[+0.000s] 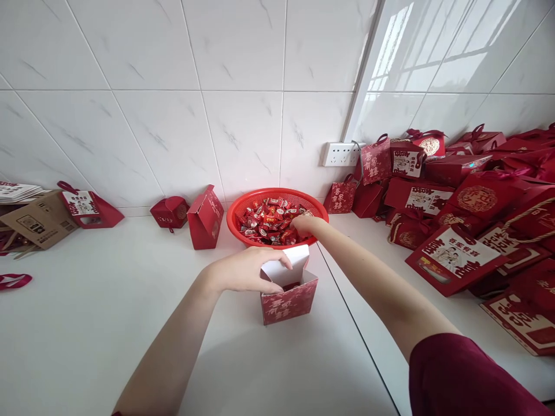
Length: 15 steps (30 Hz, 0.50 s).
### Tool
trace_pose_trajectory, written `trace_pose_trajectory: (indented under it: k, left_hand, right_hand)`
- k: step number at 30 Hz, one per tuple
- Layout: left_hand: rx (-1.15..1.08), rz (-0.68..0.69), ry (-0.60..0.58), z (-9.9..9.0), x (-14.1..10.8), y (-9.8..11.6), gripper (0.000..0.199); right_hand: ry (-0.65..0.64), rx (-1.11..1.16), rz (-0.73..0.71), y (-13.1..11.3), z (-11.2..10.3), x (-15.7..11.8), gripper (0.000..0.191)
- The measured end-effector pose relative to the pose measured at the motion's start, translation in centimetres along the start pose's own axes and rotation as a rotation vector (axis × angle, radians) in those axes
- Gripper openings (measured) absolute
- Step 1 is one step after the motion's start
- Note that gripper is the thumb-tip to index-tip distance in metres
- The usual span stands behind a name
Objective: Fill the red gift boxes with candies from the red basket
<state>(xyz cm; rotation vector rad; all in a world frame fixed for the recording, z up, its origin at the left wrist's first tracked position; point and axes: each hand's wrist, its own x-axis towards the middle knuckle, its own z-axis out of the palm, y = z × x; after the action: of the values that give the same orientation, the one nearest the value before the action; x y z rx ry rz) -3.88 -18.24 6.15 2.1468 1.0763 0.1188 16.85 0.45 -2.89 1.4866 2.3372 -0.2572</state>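
A red patterned gift box point(289, 303) stands upright on the white table with its white-lined top open and some dark red pieces inside. My left hand point(251, 270) grips the box's left side, thumb at the front rim and fingers on the raised flap. Just behind the box is a red plastic basket point(323, 212) full of red-wrapped candies point(271, 216). My right hand point(304, 225) reaches into the basket's right side; its fingertips are hidden among the candies, and whether they hold any cannot be seen.
Many red gift boxes point(474, 196) are piled at the right. A tall red box point(205, 218), a small box point(170, 212) and a handled box point(93, 208) stand left of the basket. A brown carton point(41, 219) and a ribbon point(15, 281) lie far left. A socket strip point(344, 154) is on the wall.
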Motion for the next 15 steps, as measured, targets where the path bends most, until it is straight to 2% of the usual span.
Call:
trace_pose_trajectory:
  k: [4, 7, 11, 15]
  left_hand:
    - [-0.016, -0.01, -0.002, 0.0, 0.0, -0.1, 0.039]
    - [0.008, -0.011, 0.003, 0.0, -0.1, -0.1, 0.039]
    - [0.025, -0.005, 0.015, 0.1, -0.2, 0.1, 0.04]
    - [0.049, -0.007, 0.002, 0.0, -0.4, 0.2, 0.04]
  right_hand:
    - [-0.043, -0.036, 0.029, 0.5, 0.0, -0.1, 0.031]
    - [-0.057, -0.028, -0.002, 0.4, -0.1, -0.2, 0.03]
    - [-0.031, 0.025, -0.082, -0.1, -0.1, -0.4, 0.032]
    - [0.036, 0.094, -0.047, -0.4, -0.4, -1.1, 0.023]
